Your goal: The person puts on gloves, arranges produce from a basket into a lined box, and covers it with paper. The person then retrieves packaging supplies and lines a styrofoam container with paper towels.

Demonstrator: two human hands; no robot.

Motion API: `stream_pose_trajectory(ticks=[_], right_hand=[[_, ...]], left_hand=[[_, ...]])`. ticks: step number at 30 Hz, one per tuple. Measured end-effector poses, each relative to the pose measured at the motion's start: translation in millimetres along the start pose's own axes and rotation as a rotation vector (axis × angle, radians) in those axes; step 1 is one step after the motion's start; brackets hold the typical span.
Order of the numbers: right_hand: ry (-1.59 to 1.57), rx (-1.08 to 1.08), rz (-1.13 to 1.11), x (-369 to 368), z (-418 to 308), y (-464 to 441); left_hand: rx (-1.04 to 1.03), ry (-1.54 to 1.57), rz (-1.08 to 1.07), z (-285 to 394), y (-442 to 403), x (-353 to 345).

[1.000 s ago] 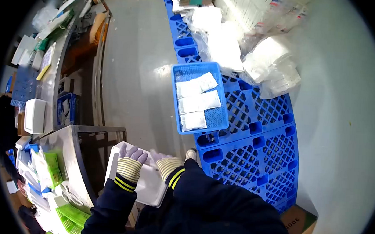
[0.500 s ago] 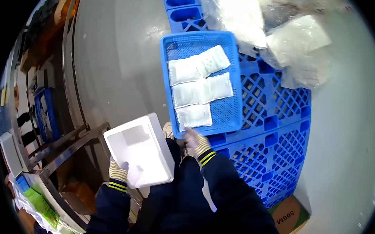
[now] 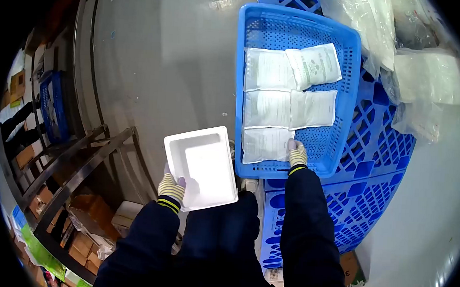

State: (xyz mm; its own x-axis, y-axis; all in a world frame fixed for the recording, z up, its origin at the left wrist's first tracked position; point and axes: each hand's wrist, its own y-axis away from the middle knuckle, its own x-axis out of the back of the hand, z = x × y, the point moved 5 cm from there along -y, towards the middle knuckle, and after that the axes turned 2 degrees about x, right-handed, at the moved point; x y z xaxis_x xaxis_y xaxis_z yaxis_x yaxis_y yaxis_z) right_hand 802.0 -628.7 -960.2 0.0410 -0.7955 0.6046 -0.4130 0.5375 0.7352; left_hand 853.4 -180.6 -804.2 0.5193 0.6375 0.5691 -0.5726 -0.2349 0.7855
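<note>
My left hand grips the left rim of a white foam box, thumb over the edge. The box is tilted towards me, open side up, with nothing inside. Right of it, a blue plastic basket holds several flat white pouches that look like ice packs, some joined side by side. My right hand is inside the basket's near end, fingers closed on the right edge of the nearest white ice pack. That pack still lies on the basket floor. Both hands wear striped knit gloves.
The basket sits on a blue plastic pallet. Clear plastic bags with white contents lie at the far right. A metal frame stands on my left, with cardboard boxes behind it. Grey floor stretches ahead.
My right hand has moved forward from the basket's near rim onto the nearest ice pack. The view has shifted, and the foam box is turned more upright in my left hand.
</note>
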Motion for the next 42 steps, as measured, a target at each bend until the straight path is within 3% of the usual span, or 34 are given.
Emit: stream_pose_trajectory(ticks=[1,3,5,6,8,11,13,14,15,17,19,20,22,23,24,25,27,29,31,33,34,36,37,39,42], right_hand=[[-0.018,0.076,0.095,9.1,-5.4,0.2],[-0.356,0.02,0.14,-6.8,14.2,-13.0],[-0.162,-0.049,-0.019,-1.7,1.9,-1.1],[-0.161,-0.049,-0.018,-0.7,3.0,-5.3],[-0.223,-0.167,-0.273,-12.9,9.1,-9.2],[-0.771,-0.113,-0.455,-24.6,6.1,24.2],[0.074,0.294,-0.43,-5.9,-34.9,62.7],[0.031,0.251,-0.4,3.5,-54.4,82.5],[0.264,0.232,-0.279,4.1,-49.9,83.0],[-0.034,0.346,-0.277,40.4,-74.2,112.3],[0.052,0.409,-0.168,99.0,-112.0,152.5],[0.287,0.763,-0.118,127.7,-134.5,178.4],[0.134,0.955,-0.188,172.2,-175.6,227.6],[-0.247,0.769,-0.32,190.4,-192.2,250.9],[-0.062,0.722,-0.464,199.8,-203.9,271.5],[-0.044,0.752,-0.581,198.8,-232.4,304.1],[0.291,0.947,-0.836,174.7,-272.9,361.5],[0.614,1.239,-0.81,130.0,-276.2,398.2],[0.934,1.32,-0.653,93.6,-272.9,459.9],[0.998,1.273,-0.857,68.5,-263.1,508.3],[1.065,1.36,-0.914,51.8,-249.1,518.3],[1.083,1.411,-1.123,31.2,-233.1,548.6],[1.044,1.356,-1.273,25.2,-221.1,573.3],[1.165,1.407,-1.296,-5.8,-193.5,592.3],[1.357,1.507,-1.387,-35.4,-161.8,630.5]], left_hand=[[-0.021,-0.009,-0.019,2.3,-0.8,-8.0],[-0.033,-0.159,-0.063,29.3,8.7,-9.4],[0.02,-0.136,-0.097,21.2,0.4,-15.3],[-0.001,-0.114,-0.085,21.6,-1.8,-16.7],[-0.025,-0.118,-0.06,22.2,-3.7,-16.6],[-0.05,-0.168,-0.02,24.6,-1.2,-16.6],[-0.008,-0.264,-0.036,30.2,7.4,-13.7],[-0.011,-0.246,-0.023,34.5,11.4,-9.0],[-0.006,-0.264,-0.015,36.7,17.5,-2.8],[0.023,-0.3,0.01,43.1,35.4,20.0],[0.019,-0.263,0.076,47.0,57.6,49.6],[0.027,-0.234,0.106,43.0,68.9,63.4],[-0.074,-0.199,0.151,41.1,93.6,79.0],[-0.069,-0.166,0.178,37.3,109.4,83.9],[-0.145,-0.148,0.207,39.2,126.2,87.4],[-0.219,-0.131,0.241,42.0,145.9,91.6],[-0.301,-0.05,0.29,46.1,191.8,103.4],[-0.192,0.038,0.239,45.6,242.2,120.9],[-0.409,0.025,0.448,28.0,281.1,123.8],[-0.2,0.038,0.307,5.1,322.9,127.6],[-0.312,0.072,0.449,-21.8,335.0,121.3],[-0.058,0.13,0.277,-56.7,368.3,118.6],[-0.105,0.213,0.309,-82.1,382.7,107.8],[-0.13,0.277,0.446,-126.1,426.0,98.5],[0.014,0.379,0.516,-168.3,479.9,83.7]])
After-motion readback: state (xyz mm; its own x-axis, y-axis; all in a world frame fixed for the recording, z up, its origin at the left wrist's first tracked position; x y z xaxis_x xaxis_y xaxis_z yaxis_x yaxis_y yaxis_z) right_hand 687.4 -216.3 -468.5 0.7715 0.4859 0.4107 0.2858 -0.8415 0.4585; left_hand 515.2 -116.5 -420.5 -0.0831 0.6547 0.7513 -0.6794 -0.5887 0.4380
